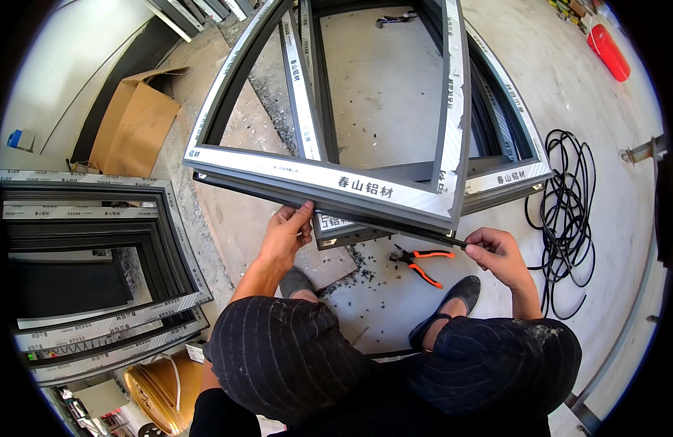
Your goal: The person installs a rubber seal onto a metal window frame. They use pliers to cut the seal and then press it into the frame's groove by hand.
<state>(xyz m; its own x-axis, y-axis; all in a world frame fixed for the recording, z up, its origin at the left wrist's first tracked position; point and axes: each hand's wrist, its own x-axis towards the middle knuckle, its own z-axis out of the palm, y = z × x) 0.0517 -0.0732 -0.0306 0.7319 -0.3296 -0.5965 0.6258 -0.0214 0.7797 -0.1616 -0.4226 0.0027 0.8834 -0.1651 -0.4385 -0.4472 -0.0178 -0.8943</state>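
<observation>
Pale floor (380, 313); hands (282, 234) pinch strip (457, 241) under lettered frame (293, 169).

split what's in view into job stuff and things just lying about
Job in hand:
black strip, in the right hand
grey frame, near the left hand
orange-handled pliers, perhaps

Lying about, apparently:
coiled black cable
cardboard box
red container

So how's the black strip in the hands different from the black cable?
The strip runs nearly straight between the left hand and right hand, while the cable is looped. The strip is held up; the cable lies on the floor. Both are thin and black.
</observation>
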